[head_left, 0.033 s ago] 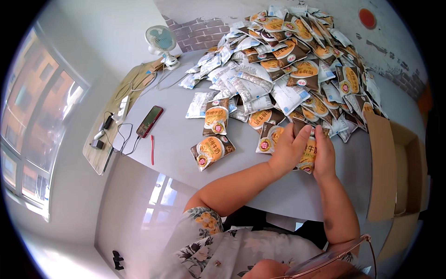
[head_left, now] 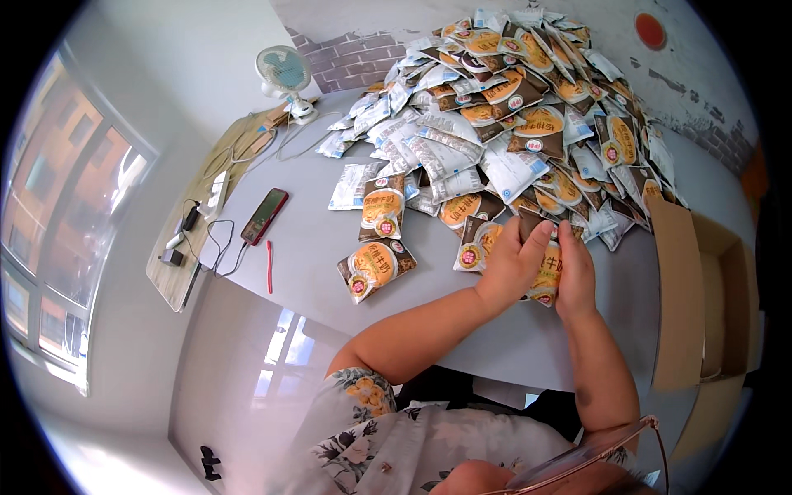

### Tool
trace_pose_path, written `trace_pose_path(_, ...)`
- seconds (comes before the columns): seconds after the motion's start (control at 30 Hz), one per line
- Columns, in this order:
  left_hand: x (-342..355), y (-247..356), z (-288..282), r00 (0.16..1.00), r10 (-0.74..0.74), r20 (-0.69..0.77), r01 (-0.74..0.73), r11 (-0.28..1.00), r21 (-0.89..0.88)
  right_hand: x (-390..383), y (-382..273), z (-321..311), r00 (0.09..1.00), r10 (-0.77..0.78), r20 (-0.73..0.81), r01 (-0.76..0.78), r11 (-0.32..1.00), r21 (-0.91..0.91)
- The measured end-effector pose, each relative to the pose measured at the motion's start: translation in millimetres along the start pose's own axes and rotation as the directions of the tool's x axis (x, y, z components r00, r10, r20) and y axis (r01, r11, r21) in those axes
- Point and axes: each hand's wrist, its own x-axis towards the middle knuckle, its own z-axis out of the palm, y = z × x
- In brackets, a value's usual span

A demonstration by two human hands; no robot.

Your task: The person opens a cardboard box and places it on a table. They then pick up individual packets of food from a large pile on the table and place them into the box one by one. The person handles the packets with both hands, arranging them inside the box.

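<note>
Between my two hands, above the table, is a brown pouch (head_left: 548,276) with an orange cup picture on its front. My left hand (head_left: 509,266) grips its left side, thumb across the upper part. My right hand (head_left: 578,279) closes on its right side, so both edges are partly hidden. A similar pouch (head_left: 471,254) lies just left of my left hand, partly covered by it. Farther left, a single pouch (head_left: 376,271) rests at the near side, and another pouch (head_left: 383,213) lies just behind it. Beyond my hands rises a large heap of pouches (head_left: 450,157), brown fronts and white-blue backs mixed.
An open cardboard box (head_left: 678,289) stands at the right. On the left lie a phone (head_left: 266,216) with a cable and a thin red strip (head_left: 270,267). A small fan (head_left: 285,76) and a power strip (head_left: 218,193) are near the window side. The grey table (head_left: 313,198) has a curved front edge.
</note>
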Motion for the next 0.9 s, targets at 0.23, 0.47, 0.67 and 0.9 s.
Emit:
trace_pose_path(0.23,-4,17,-1,0.993,0.116,0.025,-0.116,0.916,0.385,10,-1,-7,0.982,0.160,-0.100,-0.149,0.982,0.116)
trace_pose_path(0.47,9,-4,-5,0.981,-0.189,0.036,0.193,0.956,-0.222,3,-1,0,0.980,-0.199,0.016,0.190,0.904,-0.382)
trace_pose_path(0.67,1,-1,0,0.993,-0.117,-0.006,0.117,0.990,0.083,10,-5,-7,0.990,0.088,-0.110,-0.091,0.995,-0.027)
trace_pose_path(0.9,4,8,-5,0.985,-0.165,0.041,0.162,0.984,0.076,14,0,-10,0.997,0.003,-0.083,-0.010,0.996,-0.087)
